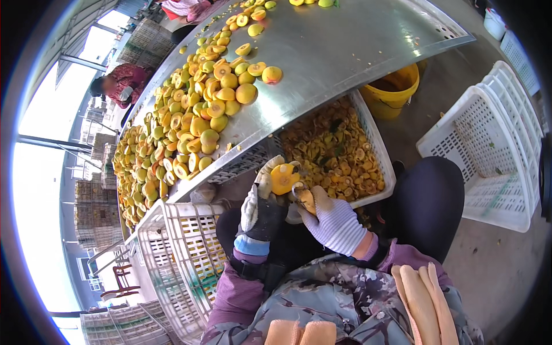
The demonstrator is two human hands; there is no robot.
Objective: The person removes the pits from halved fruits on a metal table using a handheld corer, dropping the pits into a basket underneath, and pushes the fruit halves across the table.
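My left hand (264,207), in a worn dark and white glove, holds a yellow halved fruit (283,178) with its cut face up. In a striped white knit glove, my right hand (334,220) grips a small hand tool (305,199) with a curved metal end close to the fruit's lower right edge. Both hands are above my lap, in front of a white plastic crate (374,146) filled with peels and fruit scraps (334,155). A large heap of halved yellow-green fruit (185,116) covers the left part of the metal table (319,47).
White plastic crates stand at the left (189,246) and, nested, at the right (491,142). A yellow bucket (390,95) stands beneath the table edge. Across the table are a person in a red patterned top (129,82) and another person's arm (194,10). Crate stacks (97,211) stand behind.
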